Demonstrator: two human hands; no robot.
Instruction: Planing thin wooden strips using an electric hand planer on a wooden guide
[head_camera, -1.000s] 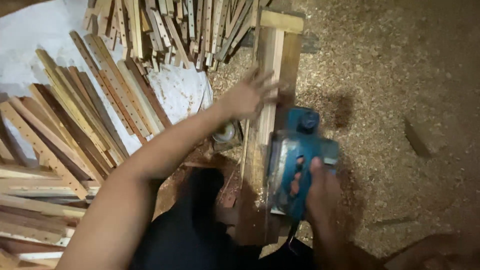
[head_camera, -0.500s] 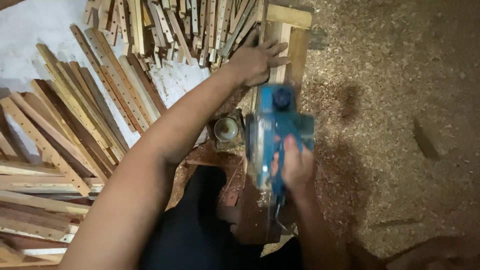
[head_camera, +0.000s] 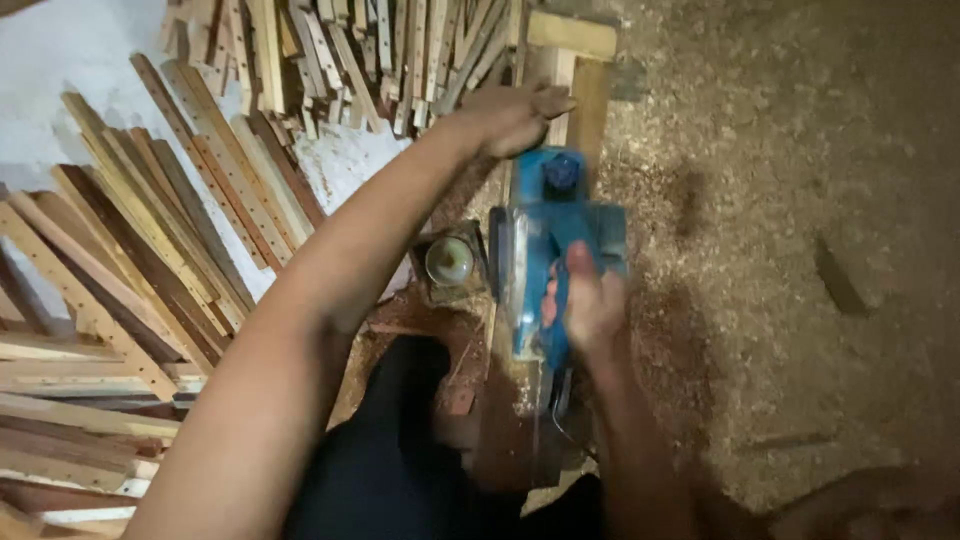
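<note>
While your left arm stretches forward, your left hand (head_camera: 515, 115) lies flat, seemingly pressing the wooden strip (head_camera: 560, 95), your right hand (head_camera: 590, 300) clenched around the blue planer (head_camera: 545, 250) sitting on that strip, sawdust floor (head_camera: 780, 200) beside.

right hand (head_camera: 590, 305) grips blue planer (head_camera: 545, 250); left hand (head_camera: 515, 115) steadies wood strip (head_camera: 560, 75).
</note>
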